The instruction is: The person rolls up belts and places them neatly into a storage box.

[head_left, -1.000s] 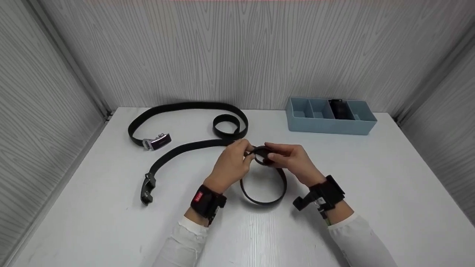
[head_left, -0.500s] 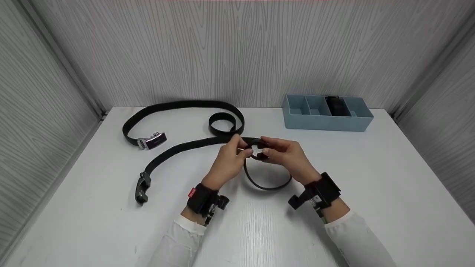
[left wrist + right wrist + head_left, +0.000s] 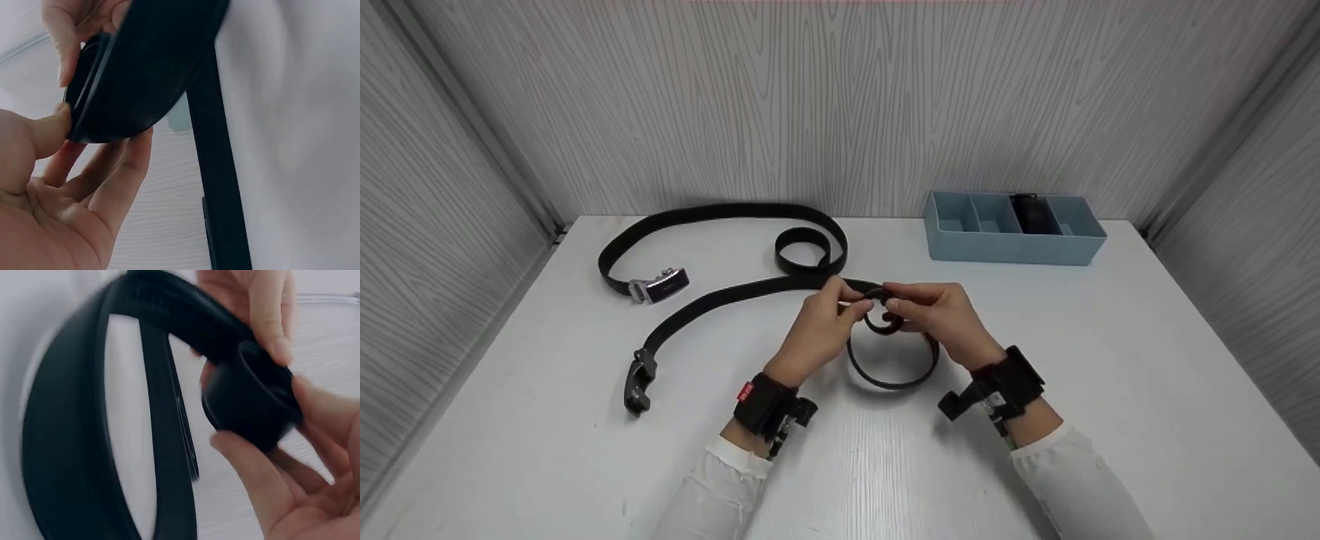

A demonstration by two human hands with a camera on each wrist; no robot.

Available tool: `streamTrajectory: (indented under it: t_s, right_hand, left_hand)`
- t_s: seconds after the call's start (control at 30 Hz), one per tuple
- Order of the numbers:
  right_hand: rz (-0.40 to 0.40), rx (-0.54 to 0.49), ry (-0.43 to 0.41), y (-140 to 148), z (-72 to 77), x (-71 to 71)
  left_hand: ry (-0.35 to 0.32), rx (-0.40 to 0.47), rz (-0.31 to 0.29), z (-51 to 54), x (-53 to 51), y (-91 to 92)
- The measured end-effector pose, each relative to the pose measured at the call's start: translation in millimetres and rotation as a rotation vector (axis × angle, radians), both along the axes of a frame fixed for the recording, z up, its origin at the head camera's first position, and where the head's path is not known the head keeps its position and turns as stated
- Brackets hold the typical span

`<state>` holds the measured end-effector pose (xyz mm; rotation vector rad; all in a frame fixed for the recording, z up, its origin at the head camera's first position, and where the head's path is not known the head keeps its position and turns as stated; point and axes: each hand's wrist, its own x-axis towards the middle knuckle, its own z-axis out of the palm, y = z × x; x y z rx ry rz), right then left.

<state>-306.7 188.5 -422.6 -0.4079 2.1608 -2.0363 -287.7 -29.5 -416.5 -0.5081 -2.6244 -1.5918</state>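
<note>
Both hands hold a black belt whose end is rolled into a small coil, above the middle of the table. The left hand pinches the coil's left side between thumb and fingers; the right hand pinches its right side. Below the coil the strap hangs in a wide loop, and a stretch of it runs left to a dark buckle. In the right wrist view the coil shows between thumb and fingertips. The left wrist view has the strap across the fingers.
A second black belt with a silver-edged buckle lies at the back left, its other end curled. At the back right stands a blue divided tray, with a rolled black belt in one compartment. Grey panels surround the table.
Both hands have kept hold of the coil while its position between the fingers shifted. The hanging loop has changed shape and sits slightly higher. The whole head view has shifted a little.
</note>
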Motion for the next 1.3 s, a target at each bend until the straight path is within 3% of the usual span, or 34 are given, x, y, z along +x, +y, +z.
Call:
streamTrajectory:
  t_s: [0.13,0.23,0.33,0.53,0.7,0.9,1.07,1.17,1.3]
  right_hand:
    - [-0.054,-0.109,-0.057,-7.0,-1.5,1.8]
    - [-0.051,-0.117,-0.064,-8.7,-1.2,2.4]
    - [-0.029,-0.041,-0.040,-6.3,0.4,2.1]
    - [0.019,0.214,0.050,0.9,7.2,1.5]
    - [0.031,0.202,0.036,0.9,6.6,0.4]
    - [-0.027,0.031,-0.039,-1.9,1.5,0.0]
    - [-0.097,-0.054,-0.075,-5.1,-0.1,1.7]
    - [-0.099,-0.073,-0.081,-7.1,-1.2,1.4]
    - [-0.067,-0.056,-0.070,-8.1,-2.1,0.6]
  left_hand:
    - [-0.012,0.040,0.014,0.5,-1.2,-0.7]
    - [0.000,0.026,0.019,2.0,-1.2,-1.0]
    - [0.008,-0.023,0.017,4.7,0.2,-0.7]
    - [0.076,-0.172,-0.002,6.9,2.5,1.7]
    - [0.066,-0.232,0.025,6.0,3.3,3.7]
    - [0.041,-0.109,0.068,4.5,2.7,4.9]
    - [0.009,0.016,0.036,4.5,1.9,4.2]
    - [-0.009,0.033,0.033,4.5,1.5,3.4]
    - [0.018,-0.010,0.042,4.0,1.9,2.5]
